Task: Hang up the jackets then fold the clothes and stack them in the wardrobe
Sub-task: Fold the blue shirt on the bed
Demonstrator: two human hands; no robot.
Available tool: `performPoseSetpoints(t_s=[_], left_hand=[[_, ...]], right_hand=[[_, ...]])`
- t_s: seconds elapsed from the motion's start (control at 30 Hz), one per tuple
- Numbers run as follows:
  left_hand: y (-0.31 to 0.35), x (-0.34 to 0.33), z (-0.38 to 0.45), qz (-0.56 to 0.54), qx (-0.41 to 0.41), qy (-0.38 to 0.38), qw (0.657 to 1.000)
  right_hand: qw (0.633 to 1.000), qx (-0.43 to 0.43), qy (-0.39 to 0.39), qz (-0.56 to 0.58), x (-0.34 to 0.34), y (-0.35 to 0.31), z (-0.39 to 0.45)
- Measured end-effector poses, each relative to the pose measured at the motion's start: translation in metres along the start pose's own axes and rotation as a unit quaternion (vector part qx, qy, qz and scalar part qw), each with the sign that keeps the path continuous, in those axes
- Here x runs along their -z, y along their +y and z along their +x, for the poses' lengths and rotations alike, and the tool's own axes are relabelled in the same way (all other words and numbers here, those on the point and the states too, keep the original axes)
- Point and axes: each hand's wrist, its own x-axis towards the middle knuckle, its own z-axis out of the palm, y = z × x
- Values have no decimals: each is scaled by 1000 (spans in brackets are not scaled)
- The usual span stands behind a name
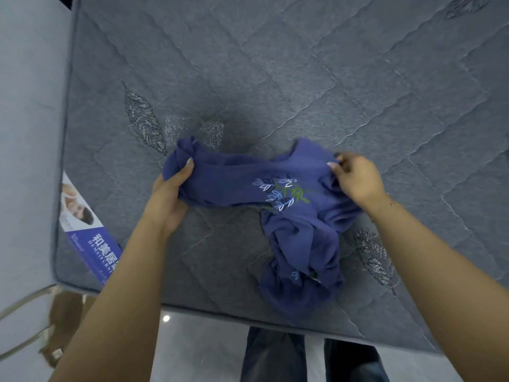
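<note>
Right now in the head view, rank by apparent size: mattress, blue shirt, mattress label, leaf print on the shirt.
1. mattress
2. blue shirt
3. mattress label, seen edge-on, so its rank over the print is unsure
4. leaf print

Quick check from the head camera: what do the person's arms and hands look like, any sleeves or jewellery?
Both forearms are bare, with no sleeves in view. The left hand and right hand have long, pale-polished nails. A thin bracelet sits at the right wrist. No rings are visible.
</note>
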Motion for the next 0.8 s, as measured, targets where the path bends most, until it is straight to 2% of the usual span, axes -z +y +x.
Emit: performPoseSetpoints(t_s=[0.1,0.23,0.37,0.5,0.57,0.63,0.73,0.8], left_hand=[[-9,18,-5,52,-7,18,998],[-25,32,-8,103,-8,14,995],[-27,32,-5,89,30,-12,995],[-21,26,2,110,74,-9,991],[-18,22,2,143,54,5,988],[-12,15,0,160,7,8,987],[6,0,-9,162,-81,17,983],[21,-15,-20,161,-137,20,977]], right_hand=[[999,-42,10,-32,14,24,-19],[994,1,-30,-105,20,33,-30],[998,41,-14,-54,11,9,-11],[994,38,-47,-94,1,-19,19],[995,28,-92,-3,3,-24,19],[975,4,-141,172,3,-23,8],[931,-49,-72,355,11,-14,-21],[885,-91,-57,453,29,-3,-42]])
